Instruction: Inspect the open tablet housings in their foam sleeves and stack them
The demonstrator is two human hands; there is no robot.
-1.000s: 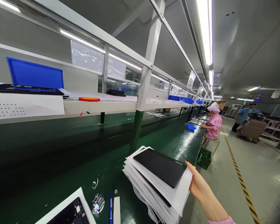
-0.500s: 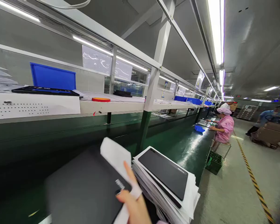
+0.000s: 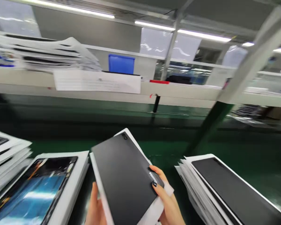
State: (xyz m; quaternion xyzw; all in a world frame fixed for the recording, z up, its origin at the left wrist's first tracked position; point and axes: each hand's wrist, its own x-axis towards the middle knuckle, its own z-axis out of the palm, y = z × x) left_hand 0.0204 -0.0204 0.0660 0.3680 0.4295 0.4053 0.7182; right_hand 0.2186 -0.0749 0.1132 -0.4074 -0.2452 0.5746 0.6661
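Note:
A dark grey tablet back cover (image 3: 126,168), with a camera opening at its top and a small printed logo, lies tilted on a white foam sheet (image 3: 152,209). My right hand (image 3: 166,193) grips the lower right edge of both, thumb on top near the logo. Along the left edge, my left hand (image 3: 96,204) holds the sheet and cover, its thumb pointing up and its other fingers mostly hidden. To the right stands a stack of white sheets (image 3: 189,178) with another dark cover (image 3: 239,190) on top.
At the left, an opened tablet (image 3: 39,193) with bare innards lies on white foam, beside another stack of sheets (image 3: 11,156). Behind the green bench runs a shelf (image 3: 182,90) with a blue bin (image 3: 121,64) and piled sheets (image 3: 53,53). A slanted post (image 3: 245,62) rises at right.
My view has swung left, bringing the opened tablet into sight. The cover and sheet have come in front of me with my right hand, and my left hand now shows at their left edge.

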